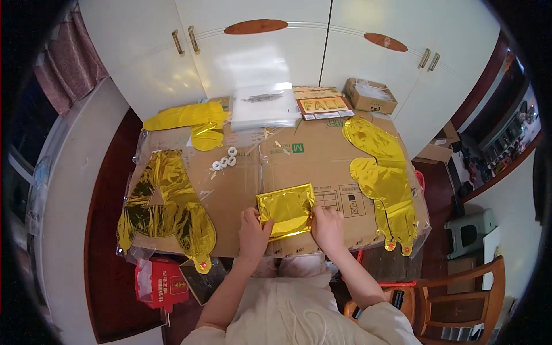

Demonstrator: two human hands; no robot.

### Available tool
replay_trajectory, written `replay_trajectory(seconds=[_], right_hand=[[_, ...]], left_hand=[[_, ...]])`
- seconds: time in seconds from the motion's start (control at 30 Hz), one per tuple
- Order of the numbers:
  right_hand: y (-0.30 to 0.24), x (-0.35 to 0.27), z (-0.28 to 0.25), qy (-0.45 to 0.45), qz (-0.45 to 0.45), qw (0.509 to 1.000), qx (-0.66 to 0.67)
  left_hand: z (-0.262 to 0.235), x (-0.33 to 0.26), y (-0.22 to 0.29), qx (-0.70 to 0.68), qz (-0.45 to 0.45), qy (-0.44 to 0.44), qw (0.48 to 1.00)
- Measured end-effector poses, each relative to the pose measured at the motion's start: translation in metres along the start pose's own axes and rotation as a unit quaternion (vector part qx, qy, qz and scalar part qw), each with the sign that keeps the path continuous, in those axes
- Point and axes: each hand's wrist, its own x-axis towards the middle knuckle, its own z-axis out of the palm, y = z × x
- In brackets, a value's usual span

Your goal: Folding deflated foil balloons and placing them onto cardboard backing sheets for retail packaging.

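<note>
Both hands [253,234] [328,229], fingers [267,227] pinching folded gold foil [286,210], open box [374,104], perhaps white plastic [371,91] inside

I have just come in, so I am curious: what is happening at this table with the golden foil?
A person holds a folded gold foil piece at its two sides, with the left hand and the right hand, over a cardboard sheet. Three larger foil shapes lie spread out: one at the far left, one at the near left, one on the right. Small white rolls and a stack of clear plastic lie farther back.
</note>
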Motion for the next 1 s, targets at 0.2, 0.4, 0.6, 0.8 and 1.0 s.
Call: replay_trajectory(seconds=[0.2,0.4,0.6,0.8,1.0], right_hand=[[0.0,-0.002,0.005,0.034,-0.016,0.999,-0.009],[-0.003,-0.001,0.001,0.021,-0.007,1.0,-0.002],[-0.001,-0.004,0.005,0.024,-0.006,1.0,0.004],[-0.001,-0.006,0.004,0.045,-0.011,0.999,0.024],[0.001,-0.008,0.006,0.037,-0.003,0.999,0.037]], left_hand=[[-0.003,-0.013,0.005,0.189,0.162,0.086,0.965],[0.006,-0.038,0.037,0.181,0.334,-0.137,0.915],[0.014,-0.033,0.028,0.204,0.33,-0.159,0.908],[0.016,-0.032,0.027,0.22,0.325,-0.17,0.904],[0.017,-0.033,0.025,0.226,0.329,-0.167,0.901]])
